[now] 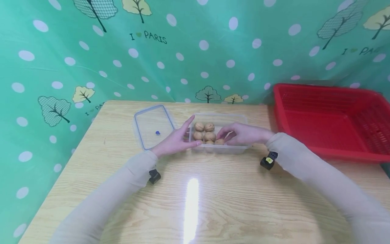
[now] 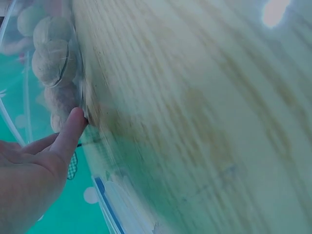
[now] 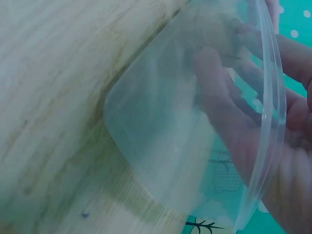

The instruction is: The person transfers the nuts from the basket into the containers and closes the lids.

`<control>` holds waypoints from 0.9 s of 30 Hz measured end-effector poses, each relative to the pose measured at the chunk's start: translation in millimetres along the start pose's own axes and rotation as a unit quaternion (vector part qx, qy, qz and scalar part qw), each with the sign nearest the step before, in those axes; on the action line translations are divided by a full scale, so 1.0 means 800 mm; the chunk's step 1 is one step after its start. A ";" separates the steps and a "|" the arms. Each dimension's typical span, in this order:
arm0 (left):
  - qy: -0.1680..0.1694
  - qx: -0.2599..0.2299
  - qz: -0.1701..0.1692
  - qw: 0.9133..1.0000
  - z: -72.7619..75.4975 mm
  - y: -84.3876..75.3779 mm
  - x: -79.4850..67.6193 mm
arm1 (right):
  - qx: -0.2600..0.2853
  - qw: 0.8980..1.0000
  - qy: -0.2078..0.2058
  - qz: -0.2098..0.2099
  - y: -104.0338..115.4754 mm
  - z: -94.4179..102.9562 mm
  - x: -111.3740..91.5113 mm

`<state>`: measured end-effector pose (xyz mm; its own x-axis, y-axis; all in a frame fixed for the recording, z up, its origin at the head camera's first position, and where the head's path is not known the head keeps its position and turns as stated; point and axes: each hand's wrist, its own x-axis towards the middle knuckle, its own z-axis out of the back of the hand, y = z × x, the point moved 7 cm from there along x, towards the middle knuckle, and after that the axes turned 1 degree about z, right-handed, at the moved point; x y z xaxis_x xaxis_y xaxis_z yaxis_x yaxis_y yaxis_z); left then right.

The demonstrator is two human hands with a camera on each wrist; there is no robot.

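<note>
A clear plastic container (image 1: 233, 150) stands on the table, with several walnuts (image 1: 210, 136) packed in its left part. At its left end is my left hand (image 1: 178, 139), thumb by the front rim and fingers extended behind. The left wrist view shows the thumb against the container's wall, beside the walnuts (image 2: 52, 62). My right hand (image 1: 243, 133) reaches down inside from the right, its fingers and thumb pinching a walnut (image 1: 219, 142) near the front wall. Through the cloudy wall (image 3: 146, 126), the right wrist view shows these fingers (image 3: 214, 83) blurred.
A clear lid with a blue seal (image 1: 149, 109) lies left of the container, a small blue piece (image 1: 157, 133) within its outline. To the right stands a large red plastic basket (image 1: 323, 151). Behind the wooden table (image 1: 237, 196) hangs a green patterned cloth (image 1: 182, 44).
</note>
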<state>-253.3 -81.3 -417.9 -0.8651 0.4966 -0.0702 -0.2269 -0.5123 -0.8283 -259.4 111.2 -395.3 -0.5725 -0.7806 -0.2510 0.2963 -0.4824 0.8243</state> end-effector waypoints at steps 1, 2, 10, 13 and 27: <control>0.001 -0.001 0.001 1.000 0.000 0.000 0.000 | -0.004 1.000 0.005 -0.002 0.000 0.000 0.000; 0.001 -0.003 0.001 1.000 0.000 0.001 0.000 | -0.006 1.000 0.010 -0.004 -0.001 0.000 0.001; -0.002 0.039 -0.006 0.999 0.010 -0.005 -0.007 | -0.044 0.998 0.041 -0.007 -0.002 -0.005 0.003; -0.008 0.060 -0.010 0.998 0.018 -0.005 -0.013 | -0.060 0.997 0.045 -0.007 -0.003 -0.005 0.004; -0.045 0.004 -0.019 0.999 0.058 0.015 -0.057 | -0.035 0.999 -0.003 0.029 0.005 0.000 0.005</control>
<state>-237.5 -142.8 -398.7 -0.8922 0.4516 0.0113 -0.2638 -0.5006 -0.8245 -260.4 106.5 -393.0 -0.5577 -0.8055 -0.2006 0.3819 -0.4635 0.7996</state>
